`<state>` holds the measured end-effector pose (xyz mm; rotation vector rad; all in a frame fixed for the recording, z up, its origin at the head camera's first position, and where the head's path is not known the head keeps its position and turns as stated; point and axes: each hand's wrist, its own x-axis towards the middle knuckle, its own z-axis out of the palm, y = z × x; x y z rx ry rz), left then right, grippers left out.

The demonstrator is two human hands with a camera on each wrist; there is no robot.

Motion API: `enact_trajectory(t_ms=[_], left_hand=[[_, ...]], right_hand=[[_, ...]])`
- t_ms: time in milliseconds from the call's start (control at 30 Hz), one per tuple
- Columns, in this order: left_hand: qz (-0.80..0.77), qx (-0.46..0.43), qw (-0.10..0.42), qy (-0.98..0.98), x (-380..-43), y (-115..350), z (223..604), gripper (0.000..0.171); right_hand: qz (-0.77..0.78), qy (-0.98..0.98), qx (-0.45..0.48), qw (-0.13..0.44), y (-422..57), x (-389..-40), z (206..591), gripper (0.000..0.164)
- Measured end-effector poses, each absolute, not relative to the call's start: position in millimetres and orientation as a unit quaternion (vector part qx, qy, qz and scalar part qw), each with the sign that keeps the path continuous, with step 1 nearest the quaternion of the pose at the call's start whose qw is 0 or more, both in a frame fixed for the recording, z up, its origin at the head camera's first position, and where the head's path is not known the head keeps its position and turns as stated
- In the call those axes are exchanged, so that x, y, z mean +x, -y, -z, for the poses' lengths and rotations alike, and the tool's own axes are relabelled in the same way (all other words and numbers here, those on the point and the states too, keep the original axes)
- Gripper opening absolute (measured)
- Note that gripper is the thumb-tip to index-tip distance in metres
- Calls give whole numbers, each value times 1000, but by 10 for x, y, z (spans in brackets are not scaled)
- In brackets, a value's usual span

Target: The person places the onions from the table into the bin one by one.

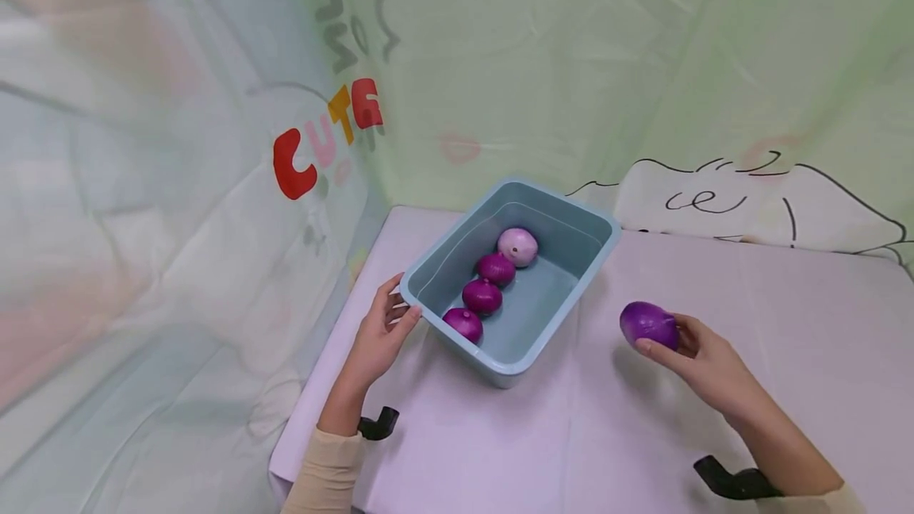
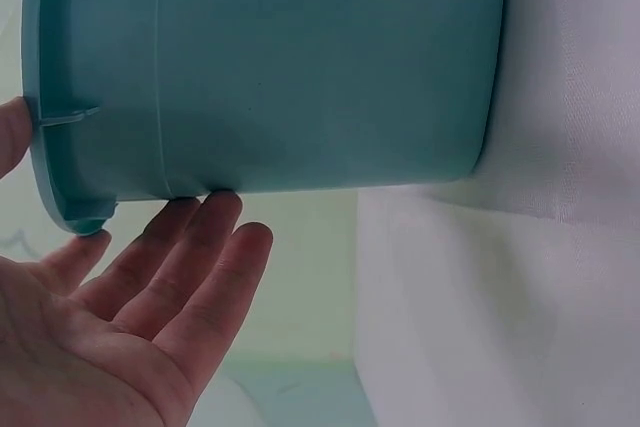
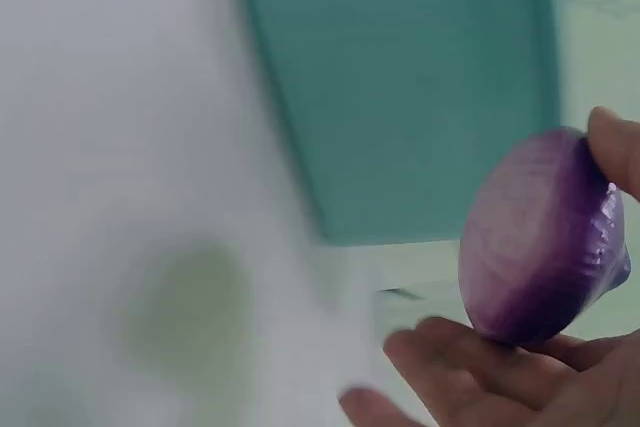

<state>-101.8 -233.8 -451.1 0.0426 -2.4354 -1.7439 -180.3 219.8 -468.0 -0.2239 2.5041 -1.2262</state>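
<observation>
A purple onion (image 1: 648, 325) with a glossy skin is pinched between the thumb and fingers of my right hand (image 1: 703, 359), raised over the table. In the right wrist view, the onion (image 3: 535, 237) shows a paler side facing the tub. My left hand (image 1: 378, 335) holds the near-left corner of a blue-grey plastic tub (image 1: 546, 339), thumb at the rim. Seen from the left wrist, its fingers (image 2: 215, 277) reach along the outer wall. Inside the tub lie several onions in a slanting row: dark purple ones (image 1: 482, 297) and a paler one (image 1: 517, 247) at the far end.
The tub stands angled on a table with a pale lilac cloth (image 1: 500, 450). Printed curtains (image 1: 543, 62) hang behind the table and along its left side. A black wrist mount (image 1: 735, 478) sits at the right wrist, another (image 1: 380, 423) at the left.
</observation>
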Motion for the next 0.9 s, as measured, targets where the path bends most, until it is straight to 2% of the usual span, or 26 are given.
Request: enact_trajectory(t_ms=[100, 300, 400, 533, 700, 900], left_hand=[[578, 16, 75, 812, -1023, 2339, 4499, 67], [578, 19, 79, 812, -1026, 2339, 4507, 66], [582, 20, 75, 810, -1018, 2331, 4524, 66], [583, 20, 69, 809, -1014, 2337, 4550, 67], [583, 16, 73, 809, -1021, 2338, 4563, 67], [579, 13, 77, 812, -1034, 2342, 4537, 67]], right_hand=[[474, -855, -104, 181, -2246, -1890, 4418, 93], [617, -736, -202, 191, -2130, -2105, 3974, 65], [667, -666, -256, 215, -1988, -2232, 3774, 60], [672, -638, -280, 249, -1726, -2405, 3549, 61], [653, -650, -260, 289, -1326, -2601, 3289, 65], [583, -689, -268, 337, -836, -2803, 3120, 79]])
